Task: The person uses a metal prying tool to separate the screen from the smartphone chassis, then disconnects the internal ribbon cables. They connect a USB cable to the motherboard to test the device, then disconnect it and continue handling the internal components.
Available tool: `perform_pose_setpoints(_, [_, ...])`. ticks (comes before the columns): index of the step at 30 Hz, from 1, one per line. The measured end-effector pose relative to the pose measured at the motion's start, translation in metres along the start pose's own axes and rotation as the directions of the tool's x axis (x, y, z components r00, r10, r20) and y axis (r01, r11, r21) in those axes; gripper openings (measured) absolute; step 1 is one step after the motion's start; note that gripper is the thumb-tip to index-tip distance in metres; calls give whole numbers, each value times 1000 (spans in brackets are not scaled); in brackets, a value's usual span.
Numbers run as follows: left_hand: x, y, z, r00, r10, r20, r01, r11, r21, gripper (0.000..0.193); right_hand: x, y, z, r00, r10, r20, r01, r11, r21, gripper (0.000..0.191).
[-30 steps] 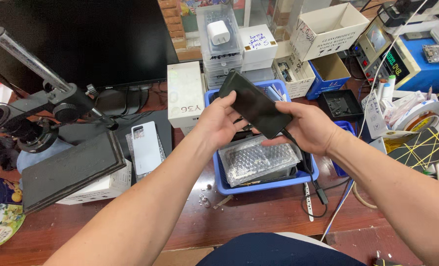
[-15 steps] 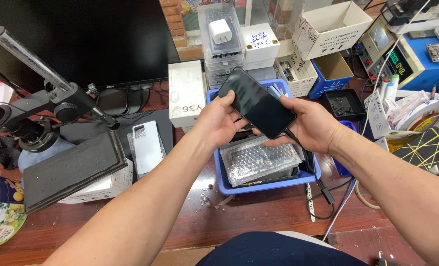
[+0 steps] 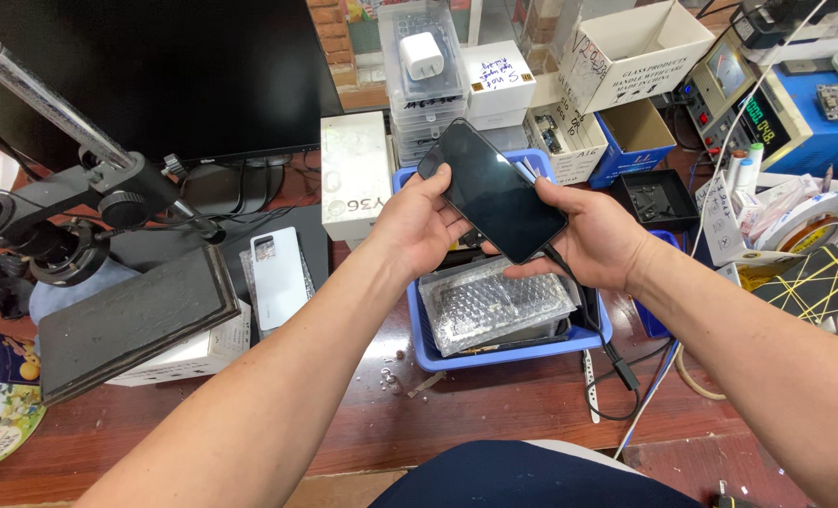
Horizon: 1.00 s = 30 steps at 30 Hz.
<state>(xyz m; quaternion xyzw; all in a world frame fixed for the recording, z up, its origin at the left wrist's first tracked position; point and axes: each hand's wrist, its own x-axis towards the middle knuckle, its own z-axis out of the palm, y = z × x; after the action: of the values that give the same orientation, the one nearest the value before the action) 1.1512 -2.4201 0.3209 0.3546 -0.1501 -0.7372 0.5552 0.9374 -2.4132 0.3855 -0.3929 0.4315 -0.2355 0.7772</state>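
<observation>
Head view: your left hand (image 3: pixel 417 221) and right hand (image 3: pixel 596 237) hold a dark smartphone (image 3: pixel 492 188) between them, screen up and unlit, tilted above the blue tray (image 3: pixel 508 355) on the table (image 3: pixel 494 414). The fingers (image 3: pixel 436 179) of the left hand are clamped on the phone's upper left edge; those of the right curl under its lower right end, where a black cable (image 3: pixel 609 353) appears to leave the phone and trail down to the table. A bubble-wrapped item (image 3: pixel 494 303) lies in the tray beneath. The phone is judged lifted and in hand for checking; its screen shows nothing yet. Compared with half a second ago, the phone sits slightly higher and flatter, both grips unchanged
</observation>
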Motion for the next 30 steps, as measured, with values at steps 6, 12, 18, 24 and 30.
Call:
perform_pose_setpoints(6, [-1,2,2,1000,3,1,-3,1000,-1,28,1,-2,1,1000,-1,-8,1,1000,-4,57])
perform_pose_setpoints(12, [-2,4,5,1000,-8,-29,7,1000,-17,28,2,-3,2,1000,6,-24,-6,1000,11,57])
perform_pose_setpoints(18, [-2,6,6,999,-7,-32,6,1000,-25,27,3,-4,2,1000,8,-14,-8,1000,23,56])
perform_pose_setpoints(24, [-3,6,9,1000,0,-29,0,1000,0,27,2,-4,1,1000,18,-14,-17,999,39,55])
perform_pose_setpoints(30, [-7,8,13,1000,-5,-24,5,999,-39,26,2,-2,-4,1000,29,-7,-28,997,67,56])
